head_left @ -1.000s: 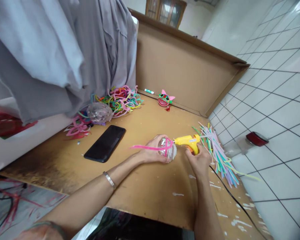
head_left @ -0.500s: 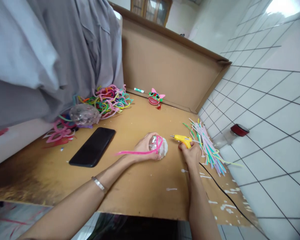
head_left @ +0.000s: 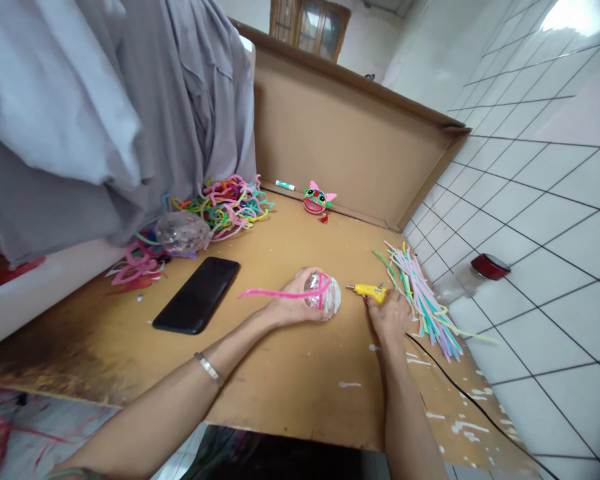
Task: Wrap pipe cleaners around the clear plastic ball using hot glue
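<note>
My left hand [head_left: 296,298] is wrapped round a small clear plastic piece [head_left: 314,300], rounded, with a whitish edge on its right. A bright pink pipe cleaner [head_left: 275,293] lies across it, bent into a loop at the right, its loose end reaching out left past my wrist. In my right hand [head_left: 389,316] is a yellow hot glue gun [head_left: 369,291], its metal nozzle pointing left toward the clear piece with a small gap between. The glue gun's handle is hidden by my fingers.
Beside my right hand lies a bundle of pastel pipe cleaners [head_left: 433,310]. A black phone [head_left: 197,295] rests left. Behind are a tangled pipe-cleaner heap [head_left: 235,207], a crumpled clear plastic bundle [head_left: 183,231], a pink-eared figure [head_left: 317,199], a glue stick [head_left: 285,185] and a red-lidded jar [head_left: 489,267].
The glue gun has turned from a slight downward slant to nearly level, and my right hand has rotated over it. The pipe cleaner's loose end now sits higher. The whole view has shifted slightly.
</note>
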